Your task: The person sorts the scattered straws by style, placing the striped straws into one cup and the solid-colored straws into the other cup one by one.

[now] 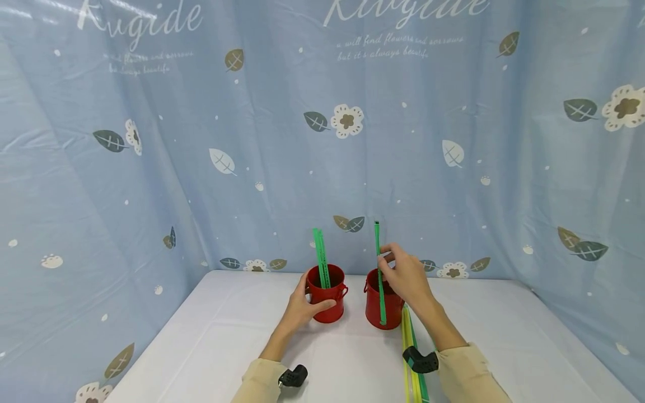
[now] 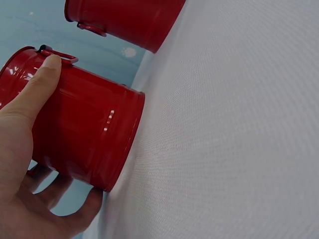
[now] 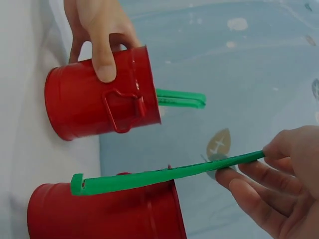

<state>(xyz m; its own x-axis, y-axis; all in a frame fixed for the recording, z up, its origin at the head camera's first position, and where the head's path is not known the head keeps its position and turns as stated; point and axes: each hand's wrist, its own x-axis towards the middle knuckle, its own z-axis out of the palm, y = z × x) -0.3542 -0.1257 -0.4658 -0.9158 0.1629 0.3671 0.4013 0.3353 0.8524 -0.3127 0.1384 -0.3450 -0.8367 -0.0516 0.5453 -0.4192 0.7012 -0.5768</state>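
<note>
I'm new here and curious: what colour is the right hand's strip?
The strip is green, seen best in the right wrist view.

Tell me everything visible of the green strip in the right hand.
The green strip is long, thin and plastic-looking, slightly bowed, with dark markings along it. The right hand pinches its upper part, holding it nearly upright. Its lower end is outside the right red bucket, in front of its wall; whether they touch is unclear.

Blue leaf-print curtain (image 1: 282,173); white table (image 1: 216,336), probably cloth-covered.
</note>
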